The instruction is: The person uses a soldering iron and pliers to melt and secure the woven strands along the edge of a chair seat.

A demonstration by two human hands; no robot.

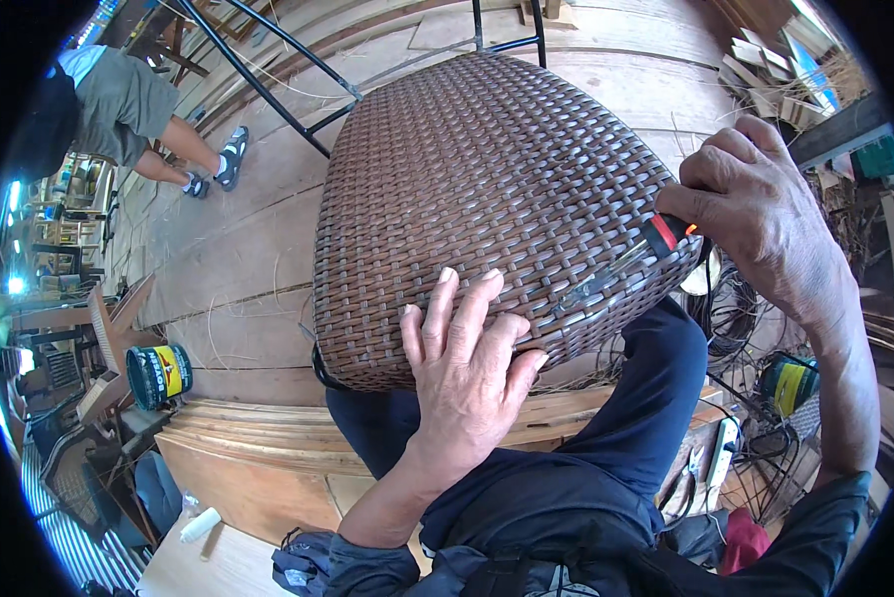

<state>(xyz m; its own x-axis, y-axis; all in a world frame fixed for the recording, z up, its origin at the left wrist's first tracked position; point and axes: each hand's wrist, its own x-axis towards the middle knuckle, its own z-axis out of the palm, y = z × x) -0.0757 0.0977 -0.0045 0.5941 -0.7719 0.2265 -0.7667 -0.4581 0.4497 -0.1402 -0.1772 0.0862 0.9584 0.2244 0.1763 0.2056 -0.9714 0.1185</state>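
A furniture-weaving workshop: woven chair seat (477, 199), stacked timber offcuts (766, 75), loose rattan strands (741, 318)

A person is sitting with a brown woven wicker chair seat (487, 199) propped against their knees, which are covered by dark blue trousers (606, 448). The left hand (467, 368) is lying flat, fingers spread, on the lower edge of the weave. The right hand (756, 214) is gripping a screwdriver (626, 264) with a black and red handle, its clear shaft and tip pressing against the weave near the seat's right edge. Black metal chair legs (268, 70) are sticking up behind the seat. A green tin (158, 375) is standing on the wooden floor (238, 259) to the left. Another person's legs (198, 149) are showing at upper left.
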